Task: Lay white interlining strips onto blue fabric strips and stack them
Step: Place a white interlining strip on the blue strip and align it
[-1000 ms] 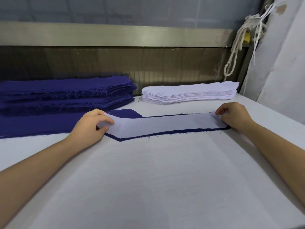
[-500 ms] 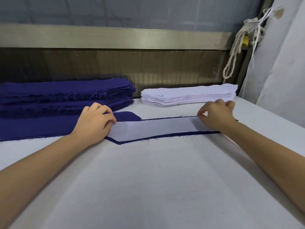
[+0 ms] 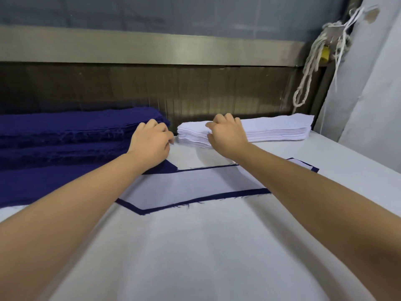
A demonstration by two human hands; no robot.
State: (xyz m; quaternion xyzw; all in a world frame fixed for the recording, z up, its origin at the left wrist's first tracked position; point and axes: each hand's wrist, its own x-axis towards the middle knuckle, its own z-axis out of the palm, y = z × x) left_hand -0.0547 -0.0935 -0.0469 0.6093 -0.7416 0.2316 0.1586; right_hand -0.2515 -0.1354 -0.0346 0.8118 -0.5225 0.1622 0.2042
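While both arms stretch forward, the left hand (image 3: 152,144) curls its fingers (image 3: 152,124) at the blue fabric stack (image 3: 76,131), 10 o'clock, grip unclear; the right hand (image 3: 225,137) pinches the white interlining stack (image 3: 277,129), 1 o'clock, beyond the layered strip (image 3: 184,187).

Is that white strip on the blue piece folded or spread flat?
Spread flat. The white interlining strip lies smooth on the blue fabric strip, whose edge shows as a narrow border along it.
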